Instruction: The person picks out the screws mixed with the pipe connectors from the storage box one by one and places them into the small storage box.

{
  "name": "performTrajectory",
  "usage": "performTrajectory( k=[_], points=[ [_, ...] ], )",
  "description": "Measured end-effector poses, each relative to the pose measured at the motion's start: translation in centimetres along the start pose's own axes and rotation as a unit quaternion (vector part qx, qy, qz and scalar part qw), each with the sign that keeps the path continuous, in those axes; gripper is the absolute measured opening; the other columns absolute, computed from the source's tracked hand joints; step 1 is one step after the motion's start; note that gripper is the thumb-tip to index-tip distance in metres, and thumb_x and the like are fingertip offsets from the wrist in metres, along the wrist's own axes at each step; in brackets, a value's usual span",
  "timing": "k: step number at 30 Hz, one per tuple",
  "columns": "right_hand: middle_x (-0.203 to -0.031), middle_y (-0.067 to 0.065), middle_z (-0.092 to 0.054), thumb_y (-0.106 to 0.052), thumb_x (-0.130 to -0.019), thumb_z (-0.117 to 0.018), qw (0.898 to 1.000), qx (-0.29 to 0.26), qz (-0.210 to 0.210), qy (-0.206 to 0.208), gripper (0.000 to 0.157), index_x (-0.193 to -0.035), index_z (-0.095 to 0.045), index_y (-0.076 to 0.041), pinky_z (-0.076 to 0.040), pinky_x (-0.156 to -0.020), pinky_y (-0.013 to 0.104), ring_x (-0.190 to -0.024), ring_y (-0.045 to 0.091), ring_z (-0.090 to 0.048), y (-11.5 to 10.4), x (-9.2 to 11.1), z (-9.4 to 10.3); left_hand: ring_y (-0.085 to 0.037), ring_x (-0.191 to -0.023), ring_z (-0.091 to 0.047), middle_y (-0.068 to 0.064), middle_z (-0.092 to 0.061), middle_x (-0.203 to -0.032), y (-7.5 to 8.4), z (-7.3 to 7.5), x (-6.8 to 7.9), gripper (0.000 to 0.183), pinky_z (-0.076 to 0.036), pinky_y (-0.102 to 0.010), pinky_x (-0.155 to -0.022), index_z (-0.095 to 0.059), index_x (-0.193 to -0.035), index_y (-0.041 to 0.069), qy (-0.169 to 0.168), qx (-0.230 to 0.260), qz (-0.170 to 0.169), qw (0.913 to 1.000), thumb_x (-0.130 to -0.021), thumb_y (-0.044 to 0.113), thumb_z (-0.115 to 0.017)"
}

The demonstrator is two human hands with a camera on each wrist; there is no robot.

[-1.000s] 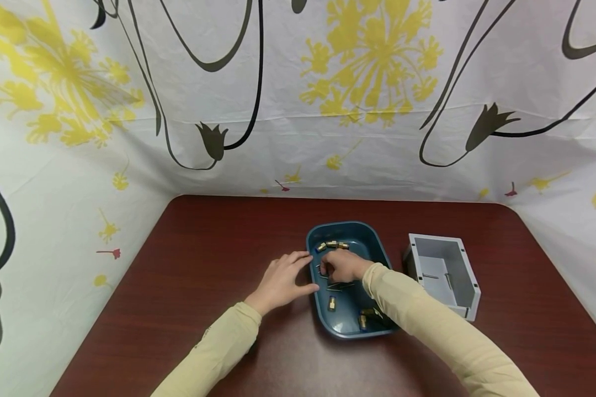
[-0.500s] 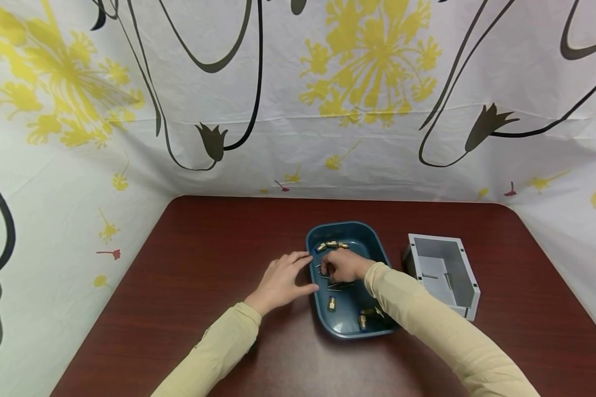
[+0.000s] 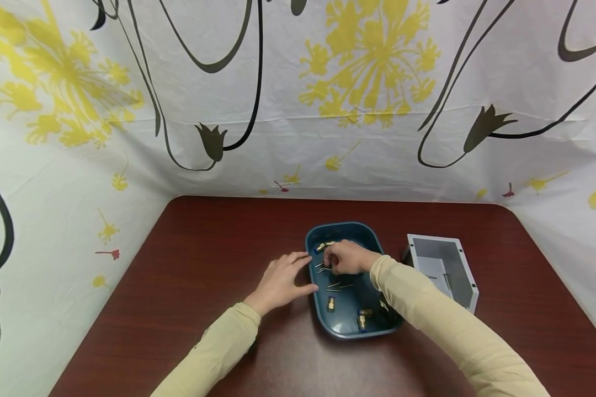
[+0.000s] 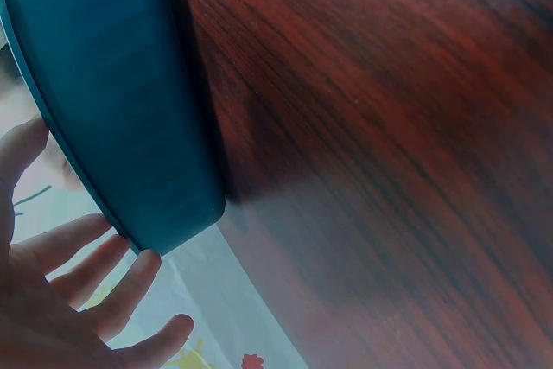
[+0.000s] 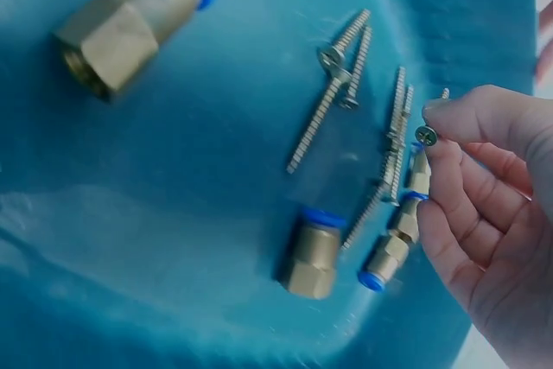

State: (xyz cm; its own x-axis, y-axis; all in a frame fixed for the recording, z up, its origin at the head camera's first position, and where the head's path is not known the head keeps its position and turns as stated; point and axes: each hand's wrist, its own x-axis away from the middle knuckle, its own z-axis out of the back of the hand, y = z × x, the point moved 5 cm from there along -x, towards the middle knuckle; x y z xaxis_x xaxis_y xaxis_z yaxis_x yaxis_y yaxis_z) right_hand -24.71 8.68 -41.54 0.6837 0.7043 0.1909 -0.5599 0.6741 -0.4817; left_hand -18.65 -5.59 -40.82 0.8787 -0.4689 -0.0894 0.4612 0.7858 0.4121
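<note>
Over a blue tray (image 3: 345, 324) on a table (image 3: 203, 259), a person's right hand (image 3: 347, 257) pinches a screw (image 5: 426, 136) by its head between thumb and finger; the left hand (image 3: 280, 278), fingers spread and gripping nothing, rests at the rim. A firm pinch and straight lift should clear the loose screws (image 5: 315, 123) and brass-coloured fittings (image 5: 311, 258).

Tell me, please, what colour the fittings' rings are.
The rings are blue, clearest in the right wrist view.
</note>
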Motion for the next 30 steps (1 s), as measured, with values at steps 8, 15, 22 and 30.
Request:
performTrajectory(
  k=[8, 15, 22, 30],
  points=[
    [-0.074, -0.004, -0.055, -0.001, -0.076, -0.061, 1.0, -0.007, 0.011, 0.0, 0.014, -0.089, -0.061, -0.007, -0.042, -0.058, 0.026, -0.062, 0.009, -0.049, -0.2, 0.7, 1.5, -0.021, -0.113, -0.041, -0.004, -0.043, -0.129, -0.1, -0.1, 0.0, 0.065, -0.031, -0.046, -0.09, -0.048, -0.128, 0.011, -0.002, 0.006, 0.005, 1.0, -0.076, 0.046, -0.063],
    [-0.074, -0.005, -0.055, 0.0, -0.077, -0.059, 1.0, -0.002, 0.022, -0.003, 0.014, -0.09, -0.061, -0.006, -0.042, -0.058, 0.026, -0.061, 0.008, -0.049, -0.3, 1.3, 2.6, -0.021, -0.114, -0.04, -0.004, -0.042, -0.13, 0.0, 0.0, 0.0, 0.065, -0.031, -0.045, -0.09, -0.047, -0.129, 0.011, -0.003, 0.0, 0.005, 1.0, -0.077, 0.046, -0.062],
    [-0.074, -0.006, -0.054, -0.002, -0.078, -0.058, 1.0, 0.013, 0.027, 0.0, 0.014, -0.091, -0.06, -0.007, -0.042, -0.061, 0.027, -0.062, 0.008, -0.049, -0.2, 2.1, 4.0, -0.022, -0.114, -0.04, -0.004, -0.042, -0.13, 0.1, 0.0, 0.0, 0.065, -0.031, -0.045, -0.09, -0.047, -0.129, 0.01, -0.004, 0.001, 0.008, 1.0, -0.077, 0.046, -0.063],
    [-0.074, -0.006, -0.056, -0.001, -0.079, -0.058, 0.999, 0.008, 0.025, 0.022, 0.013, -0.09, -0.06, -0.008, -0.042, -0.061, 0.028, -0.062, 0.009, -0.049, 0.6, 3.6, 5.7, -0.022, -0.114, -0.04, -0.005, -0.042, -0.129, 0.2, 0.1, 0.0, 0.065, -0.032, -0.045, -0.09, -0.048, -0.128, 0.01, 0.0, 0.002, 0.006, 1.0, -0.076, 0.046, -0.063]
  ],
)
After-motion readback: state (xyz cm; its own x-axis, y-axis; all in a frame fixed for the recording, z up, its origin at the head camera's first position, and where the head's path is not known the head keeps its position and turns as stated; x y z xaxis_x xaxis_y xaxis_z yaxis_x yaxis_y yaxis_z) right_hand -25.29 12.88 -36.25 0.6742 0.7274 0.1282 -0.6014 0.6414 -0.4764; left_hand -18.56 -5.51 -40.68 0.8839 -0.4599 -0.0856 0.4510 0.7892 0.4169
